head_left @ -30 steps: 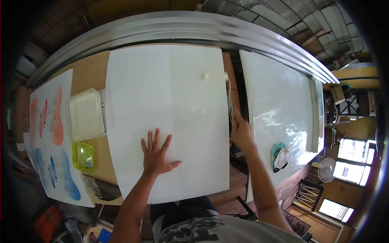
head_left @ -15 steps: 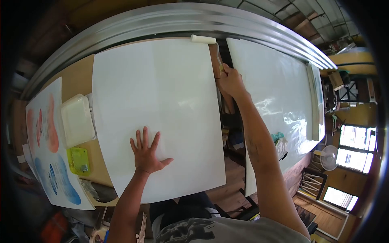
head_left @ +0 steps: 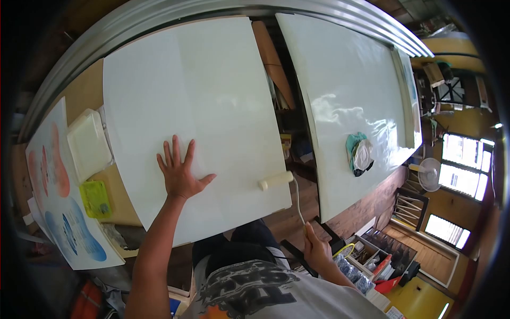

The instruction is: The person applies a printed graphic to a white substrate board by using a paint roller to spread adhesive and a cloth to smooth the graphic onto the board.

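Note:
A large white sheet point(head_left: 223, 95) lies flat on the table in front of me. My left hand point(head_left: 180, 173) rests palm down on its lower left part, fingers spread. My right hand point(head_left: 317, 249) is closed around the handle of a paint roller point(head_left: 276, 181), below the sheet's lower right corner. The roller's cream sleeve lies over the sheet's right edge, near that corner; whether it presses on the surface is hard to tell.
Left of the sheet are a whitish tray point(head_left: 87, 146), a yellow-green container point(head_left: 95, 199) and a printed sheet point(head_left: 66, 191). Across a gap on the right, a glossy white panel point(head_left: 345, 69) carries a crumpled cloth point(head_left: 361, 154). A fan point(head_left: 429, 174) stands farther right.
My right hand has drawn the roller from the sheet's far right corner down to its near right corner. My left hand stays spread on the sheet. The camera view has shifted.

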`<state>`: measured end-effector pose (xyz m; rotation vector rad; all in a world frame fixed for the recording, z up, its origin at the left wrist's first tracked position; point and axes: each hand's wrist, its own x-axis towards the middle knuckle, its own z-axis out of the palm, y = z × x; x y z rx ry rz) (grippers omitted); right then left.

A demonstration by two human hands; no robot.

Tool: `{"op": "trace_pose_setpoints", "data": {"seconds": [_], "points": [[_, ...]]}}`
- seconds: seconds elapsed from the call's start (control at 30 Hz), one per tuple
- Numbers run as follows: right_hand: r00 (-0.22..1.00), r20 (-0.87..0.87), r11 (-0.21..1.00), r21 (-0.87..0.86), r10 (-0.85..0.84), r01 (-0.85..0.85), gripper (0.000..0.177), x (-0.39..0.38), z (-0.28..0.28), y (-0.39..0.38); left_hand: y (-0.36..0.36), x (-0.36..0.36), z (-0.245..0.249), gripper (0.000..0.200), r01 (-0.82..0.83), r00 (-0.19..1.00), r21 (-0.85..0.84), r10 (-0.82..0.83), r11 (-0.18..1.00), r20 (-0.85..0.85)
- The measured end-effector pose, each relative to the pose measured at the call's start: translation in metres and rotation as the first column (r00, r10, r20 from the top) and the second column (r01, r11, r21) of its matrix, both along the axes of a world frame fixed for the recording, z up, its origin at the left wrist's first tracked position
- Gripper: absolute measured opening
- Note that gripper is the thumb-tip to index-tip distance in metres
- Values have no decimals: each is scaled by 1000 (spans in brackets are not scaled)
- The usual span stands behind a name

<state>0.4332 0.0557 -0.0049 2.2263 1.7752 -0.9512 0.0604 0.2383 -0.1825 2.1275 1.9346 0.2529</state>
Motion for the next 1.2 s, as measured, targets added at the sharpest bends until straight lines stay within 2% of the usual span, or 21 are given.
{"op": "trace_pose_setpoints", "data": {"seconds": [0.1,0.17,0.2,0.23,0.37,0.4,0.43,0.47,0.57,0.6,0.7,0.73,0.8,0.83,0.9,0.93,1.0,1.07,1.13,1.2], "points": [[999,-30,999,35,-14,15,51,-1,8,-16,-1,-3,-6,102,-9,1000,-1,9,1000,-20],[1000,-14,1000,-13,8,-8,51,-6,11,9,-3,-4,-15,90,-21,1000,52,21,998,-2],[1000,-1,999,-27,22,-22,51,-8,4,28,-4,-4,-16,90,-29,1000,51,29,998,0],[999,10,999,-43,34,-33,52,-10,-6,51,-3,-5,-14,85,-19,1000,45,20,999,-1],[980,-92,947,285,178,-146,52,-38,-63,183,-4,-5,-12,79,-26,1000,13,26,1000,4],[983,2,954,240,185,-180,50,-58,-66,225,-4,-5,-12,79,-35,999,10,35,999,-3],[967,-25,888,402,253,-222,47,-66,-89,260,-4,-5,-12,78,-32,999,0,32,999,-8],[971,-66,918,346,230,-194,44,-87,-87,299,-3,-5,-12,77,-29,999,-8,29,1000,-13],[951,-102,842,498,293,-206,30,-124,-100,387,-2,-5,-10,78,-34,999,-20,34,999,8],[952,-153,862,480,264,-162,30,-134,-100,402,-3,-5,-12,78,-45,999,-23,45,999,1],[946,-94,859,453,310,-236,36,-134,-107,369,-3,-6,-15,78,-48,997,14,47,999,57],[938,-90,835,490,336,-252,44,-118,-120,331,-4,-6,-16,77,-49,996,13,48,999,69],[946,-101,915,305,307,-264,52,-89,-102,246,-3,-7,-17,77,-69,994,12,68,998,90],[945,-134,926,279,300,-254,53,-76,-88,201,-3,-7,-17,76,-66,995,-8,67,998,69],[972,-99,974,94,215,-206,54,-58,-52,130,-4,-7,-17,75,-68,996,-31,69,997,52],[971,-118,977,80,206,-197,58,-48,-40,99,-4,-7,-17,75,-66,997,-40,68,997,47],[969,-132,977,71,207,-199,63,-44,-30,91,-3,-7,-15,73,-67,996,-41,69,997,52],[957,-147,962,154,250,-227,60,-45,-34,97,-4,-8,-14,72,-70,995,-57,74,996,63],[928,-47,908,233,369,-350,58,-63,-51,142,-3,-10,-15,71,-62,995,-62,66,996,71],[944,-12,929,182,329,-322,54,-103,-68,203,-4,-11,-14,72,-68,994,-71,74,995,80]]}}
